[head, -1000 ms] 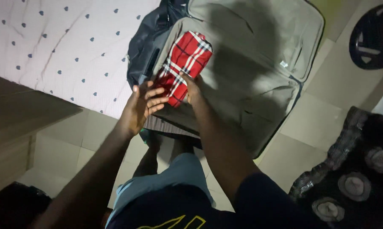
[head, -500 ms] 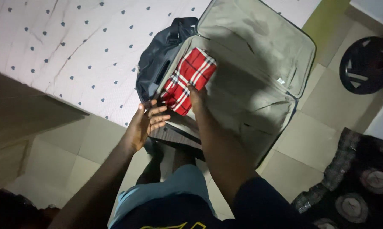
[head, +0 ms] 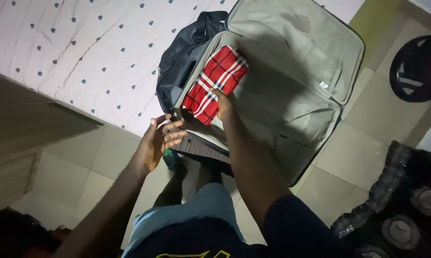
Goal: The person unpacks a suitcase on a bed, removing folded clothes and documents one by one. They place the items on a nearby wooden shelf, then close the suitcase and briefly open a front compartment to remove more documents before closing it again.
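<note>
Shorts, pale blue [head: 196, 210], and a dark shirt fill the near edge of the view; the person stands on pale floor tiles [head: 81, 172] over an open suitcase [head: 292, 124] lying on the floor.

Left hand [head: 159, 141] hovers just off the suitcase's near-left corner, fingers spread and loosely curled, holding nothing, palm turned toward the case.

Right hand [head: 223, 104] is inside the case, fingertips pressed down on the near end of a folded red plaid cloth [head: 215, 83]. Whether the thumb pinches under the fold cannot be told; the hand hides it.

Cloth lies against the left wall of the grey-lined compartment, long side along that wall, far end near the hinge. Rest of the lining bare, in shadow.

Lid [head: 296, 43] stands open beyond. A dark bag [head: 182, 57] sits touching the case's left side, against a white bed cover with small blue hearts [head: 81, 52].

Risk, as judged: only one end is pinned, so the fold could spring open or slide off the wall if pressure lifts unevenly. Dim light makes a loose edge easy to miss.
</note>
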